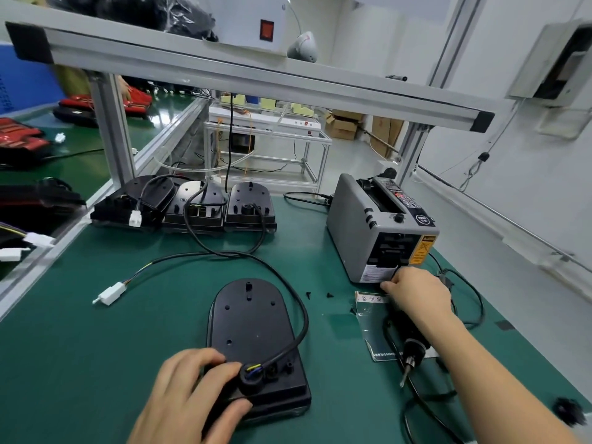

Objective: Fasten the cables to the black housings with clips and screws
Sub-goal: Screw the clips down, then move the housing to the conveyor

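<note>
Left hand [192, 392]: clamped on the near left corner of the black housing [253, 325], at lower centre of the frame. Your thumb is at its front edge and your fingers are curled on top, next to the grommet [251, 378].

Housing lies flat on the green table [96, 363]. Cable [306, 322] leaves the grommet, loops off the housing's right side and arcs to the white connector [112, 293] at centre left. No clip or screw visible on it; judged not yet fastened.

Right hand [416, 293]: at the foot of the grey dispenser [352, 225], centre right, fingers curled toward its outlet. I cannot tell whether they hold anything.

Two loose screws [309, 295] sit just left of that hand. Electric screwdriver [413, 347] lies on a plastic bag [373, 325] beneath your right forearm. Three more housings [192, 203] stand at upper centre, and their leads run down to just beside your cable.

Risks:
- A forearm sweep on the way back could scatter the screws or shift the screwdriver.
- Tugging the free loop may unseat the grommet, since only your left hand steadies it.
- The neighbouring leads could snag the cable if you drag it.
- Easing the left grip would let the housing slide.
</note>
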A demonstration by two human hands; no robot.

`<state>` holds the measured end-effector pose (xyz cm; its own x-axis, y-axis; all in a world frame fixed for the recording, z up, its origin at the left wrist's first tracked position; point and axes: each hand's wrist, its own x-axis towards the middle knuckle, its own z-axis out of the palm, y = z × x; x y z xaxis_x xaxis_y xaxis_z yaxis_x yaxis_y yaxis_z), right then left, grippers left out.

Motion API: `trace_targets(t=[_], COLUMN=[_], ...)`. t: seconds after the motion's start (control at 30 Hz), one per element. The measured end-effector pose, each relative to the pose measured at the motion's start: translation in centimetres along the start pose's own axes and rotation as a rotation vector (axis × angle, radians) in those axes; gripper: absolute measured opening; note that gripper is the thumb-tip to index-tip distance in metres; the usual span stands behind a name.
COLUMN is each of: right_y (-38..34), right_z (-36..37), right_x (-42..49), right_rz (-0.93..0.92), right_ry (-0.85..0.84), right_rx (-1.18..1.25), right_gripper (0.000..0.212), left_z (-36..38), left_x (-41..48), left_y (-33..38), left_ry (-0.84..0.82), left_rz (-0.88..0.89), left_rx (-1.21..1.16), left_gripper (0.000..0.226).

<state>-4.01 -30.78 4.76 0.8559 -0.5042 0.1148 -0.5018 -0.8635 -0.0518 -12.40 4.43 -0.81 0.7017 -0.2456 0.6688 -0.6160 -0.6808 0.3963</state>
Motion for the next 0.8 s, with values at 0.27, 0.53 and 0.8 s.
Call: trace_targets(t=[0.27,0.53,0.8], right_y=[-1.2,-2.9,-8.4], right_z=[1.4,-2.2,-4.3], right_x=[0.7,-2.2,-10.5], right_rz=[-0.017,-0.082,-0.161], right_ry=[0.007,-0.078,-0.919], right_rx=[-0.13,0.349,1.293], right_gripper=[0.01,0.026,0.015], left_z=[-0.2,-1.2,-0.2], left_x=[-0.1,1.5,8.3], left_y=[-0.1,0.0,2.8], left_ry=[-0.055,-0.073,-0.148], left_rz=[0.007,-0.048,-0.113], left_rx=[0.006,-0.065,-0.183], left_gripper=[0.034,0.047,0.016])
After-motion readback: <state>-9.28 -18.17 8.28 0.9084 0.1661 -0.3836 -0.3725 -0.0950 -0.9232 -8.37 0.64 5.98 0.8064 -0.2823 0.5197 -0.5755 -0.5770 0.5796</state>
